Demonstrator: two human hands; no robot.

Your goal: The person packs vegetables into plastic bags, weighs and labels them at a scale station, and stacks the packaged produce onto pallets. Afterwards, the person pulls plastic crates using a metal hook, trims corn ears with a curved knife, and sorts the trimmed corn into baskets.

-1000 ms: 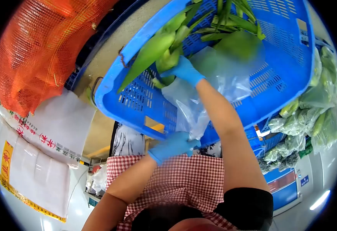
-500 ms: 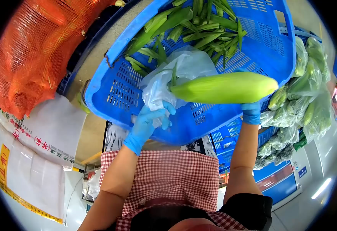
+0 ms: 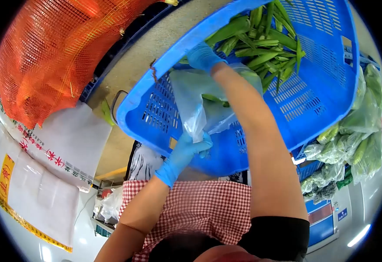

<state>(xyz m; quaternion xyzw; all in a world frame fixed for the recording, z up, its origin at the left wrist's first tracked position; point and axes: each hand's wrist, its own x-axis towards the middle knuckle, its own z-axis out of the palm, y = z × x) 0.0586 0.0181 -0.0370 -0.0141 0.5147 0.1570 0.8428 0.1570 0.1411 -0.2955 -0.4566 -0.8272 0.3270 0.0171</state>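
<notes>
I have the left hand (image 3: 191, 149) clamped on the plastic bag (image 3: 188, 89) at seven o'clock over the blue crate (image 3: 308, 126); the right hand (image 3: 203, 56) sits at ten, finger state I cannot tell.

Left: bulging orange mesh sack (image 3: 62, 56); below it, red-printed white sheet (image 3: 64, 139); lower down, white package (image 3: 42, 196) bearing yellow label (image 3: 6, 175).

You get bright light, with fisheye curving the view into black corners; glints whiten the clear bag (image 3: 188, 96) inside the blue crate (image 3: 178, 50), and a white streak (image 3: 359, 236) glares beyond its near right corner
</notes>
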